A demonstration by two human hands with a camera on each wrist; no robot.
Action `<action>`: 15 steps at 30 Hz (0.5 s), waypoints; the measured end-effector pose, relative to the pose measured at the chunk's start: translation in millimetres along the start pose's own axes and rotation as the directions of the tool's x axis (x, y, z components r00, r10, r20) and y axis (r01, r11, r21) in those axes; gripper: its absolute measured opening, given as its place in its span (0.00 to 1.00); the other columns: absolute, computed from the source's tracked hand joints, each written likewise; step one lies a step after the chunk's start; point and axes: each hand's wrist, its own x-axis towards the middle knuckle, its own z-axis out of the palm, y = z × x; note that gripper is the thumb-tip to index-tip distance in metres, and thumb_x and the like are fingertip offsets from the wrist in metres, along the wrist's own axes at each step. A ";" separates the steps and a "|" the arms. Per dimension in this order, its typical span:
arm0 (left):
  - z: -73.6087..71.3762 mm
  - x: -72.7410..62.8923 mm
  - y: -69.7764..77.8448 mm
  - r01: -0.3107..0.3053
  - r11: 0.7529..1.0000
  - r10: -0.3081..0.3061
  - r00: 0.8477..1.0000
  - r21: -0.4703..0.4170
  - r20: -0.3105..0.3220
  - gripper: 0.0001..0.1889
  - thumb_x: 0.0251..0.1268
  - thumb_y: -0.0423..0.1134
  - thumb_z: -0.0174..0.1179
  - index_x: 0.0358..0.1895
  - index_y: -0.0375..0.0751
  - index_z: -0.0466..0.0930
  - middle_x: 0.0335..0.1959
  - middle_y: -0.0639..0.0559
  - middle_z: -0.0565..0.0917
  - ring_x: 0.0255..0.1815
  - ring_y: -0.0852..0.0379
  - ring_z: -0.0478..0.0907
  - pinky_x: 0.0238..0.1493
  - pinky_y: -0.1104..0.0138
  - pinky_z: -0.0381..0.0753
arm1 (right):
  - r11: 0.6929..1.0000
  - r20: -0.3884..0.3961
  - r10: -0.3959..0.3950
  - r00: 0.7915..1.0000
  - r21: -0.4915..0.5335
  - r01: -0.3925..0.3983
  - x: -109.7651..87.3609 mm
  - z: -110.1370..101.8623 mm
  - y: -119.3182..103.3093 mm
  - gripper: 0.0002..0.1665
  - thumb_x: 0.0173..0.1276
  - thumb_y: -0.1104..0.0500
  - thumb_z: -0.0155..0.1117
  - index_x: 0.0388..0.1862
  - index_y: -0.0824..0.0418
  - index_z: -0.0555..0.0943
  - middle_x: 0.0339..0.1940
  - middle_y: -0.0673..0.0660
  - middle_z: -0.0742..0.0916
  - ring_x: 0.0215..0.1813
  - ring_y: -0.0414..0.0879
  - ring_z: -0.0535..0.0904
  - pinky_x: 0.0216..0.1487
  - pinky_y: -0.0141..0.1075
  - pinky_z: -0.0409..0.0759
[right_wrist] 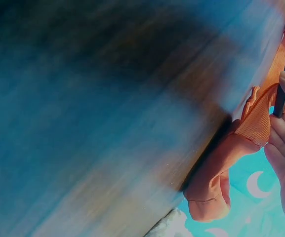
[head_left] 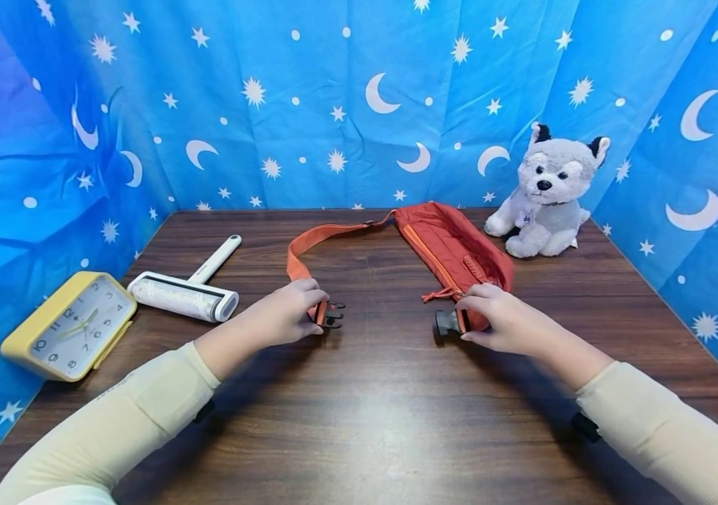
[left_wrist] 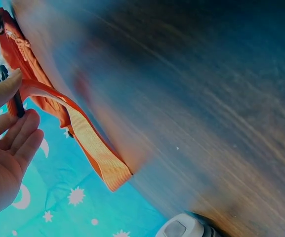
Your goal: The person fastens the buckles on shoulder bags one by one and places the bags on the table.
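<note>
A red-orange waist bag [head_left: 444, 242] lies toward the back of the table, its orange strap [head_left: 327, 233] curving out to the left. My left hand [head_left: 286, 312] pinches the pronged buckle half [head_left: 332, 315] at the strap's end, prongs pointing right. Across a gap, my right hand [head_left: 500, 319] pinches the socket half of the buckle [head_left: 446, 322], which faces left beside the bag. The two halves are apart. In the left wrist view, thumb and fingers grip the dark buckle piece [left_wrist: 18, 101]; the right wrist view has the other dark piece [right_wrist: 279, 101] between thumb and fingers.
A white lint roller [head_left: 185, 294] and a yellow alarm clock [head_left: 71, 326] sit at the left of the brown wooden table [head_left: 359, 421]. A grey-and-white plush dog [head_left: 548, 189] sits at the back right. Blue star-and-moon cloth [head_left: 308, 105] hangs around the table.
</note>
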 end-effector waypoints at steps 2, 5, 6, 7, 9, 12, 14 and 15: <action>0.6 0.7 1.4 0.010 1.000 -0.009 1.000 0.011 -0.008 0.21 0.48 0.37 0.73 0.45 0.32 0.78 0.34 0.47 0.74 0.30 0.58 0.68 0.30 0.66 0.71 | 1.000 -0.009 -0.005 1.000 0.003 0.005 0.8 0.4 0.2 0.23 0.44 0.61 0.78 0.39 0.68 0.81 0.37 0.57 0.80 0.39 0.47 0.75 0.39 0.43 0.75; 1.9 2.1 3.7 0.029 0.999 -0.028 0.999 0.036 -0.018 0.22 0.48 0.38 0.73 0.45 0.32 0.78 0.35 0.47 0.74 0.32 0.58 0.70 0.31 0.66 0.72 | 1.000 -0.019 -0.008 1.000 0.008 0.009 1.8 1.3 0.5 0.23 0.44 0.61 0.78 0.39 0.67 0.81 0.37 0.56 0.80 0.40 0.47 0.75 0.40 0.44 0.75; 2.2 2.4 4.7 0.037 0.998 -0.036 0.999 0.044 -0.021 0.22 0.48 0.38 0.73 0.45 0.32 0.78 0.35 0.48 0.74 0.33 0.57 0.70 0.32 0.66 0.73 | 1.000 -0.021 -0.008 1.000 0.009 0.008 2.2 1.6 0.3 0.23 0.44 0.60 0.78 0.39 0.67 0.81 0.37 0.56 0.80 0.40 0.47 0.75 0.40 0.43 0.75; 2.7 2.9 5.4 0.042 0.998 -0.041 0.999 0.052 -0.029 0.22 0.48 0.39 0.73 0.45 0.32 0.78 0.35 0.48 0.75 0.33 0.57 0.71 0.33 0.65 0.73 | 1.000 -0.023 -0.006 1.000 0.012 0.007 2.5 1.8 0.1 0.23 0.44 0.60 0.78 0.38 0.67 0.81 0.37 0.56 0.80 0.40 0.46 0.75 0.40 0.43 0.75; 3.7 3.7 6.6 0.051 0.996 -0.048 0.998 0.067 -0.046 0.22 0.48 0.39 0.73 0.45 0.32 0.79 0.36 0.48 0.75 0.35 0.56 0.72 0.34 0.65 0.74 | 1.000 -0.025 0.000 1.000 0.017 0.000 3.5 2.2 -0.8 0.22 0.44 0.60 0.78 0.38 0.66 0.81 0.37 0.55 0.80 0.40 0.46 0.75 0.40 0.43 0.75; 4.2 5.1 8.1 0.060 0.995 -0.055 0.996 0.079 -0.064 0.22 0.48 0.40 0.73 0.45 0.33 0.79 0.36 0.48 0.75 0.37 0.54 0.72 0.36 0.64 0.75 | 1.000 -0.033 0.008 0.999 0.026 -0.007 5.6 2.4 -2.1 0.21 0.45 0.60 0.78 0.38 0.65 0.81 0.37 0.55 0.80 0.40 0.46 0.75 0.40 0.43 0.75; 3.6 6.4 9.6 0.064 0.995 -0.059 0.996 0.079 -0.067 0.22 0.48 0.41 0.73 0.45 0.32 0.79 0.35 0.48 0.76 0.37 0.54 0.73 0.36 0.64 0.75 | 0.999 -0.039 0.012 0.999 0.031 -0.011 6.9 2.7 -2.4 0.21 0.45 0.60 0.78 0.38 0.65 0.81 0.37 0.54 0.80 0.40 0.46 0.75 0.41 0.43 0.75; 2.9 7.0 10.9 0.068 0.995 -0.063 0.996 0.078 -0.065 0.22 0.48 0.41 0.73 0.45 0.32 0.79 0.35 0.48 0.76 0.37 0.54 0.73 0.36 0.64 0.75 | 0.999 -0.041 0.014 0.999 0.033 -0.013 7.5 2.8 -2.4 0.21 0.45 0.60 0.78 0.38 0.65 0.81 0.37 0.54 0.80 0.40 0.46 0.75 0.41 0.43 0.75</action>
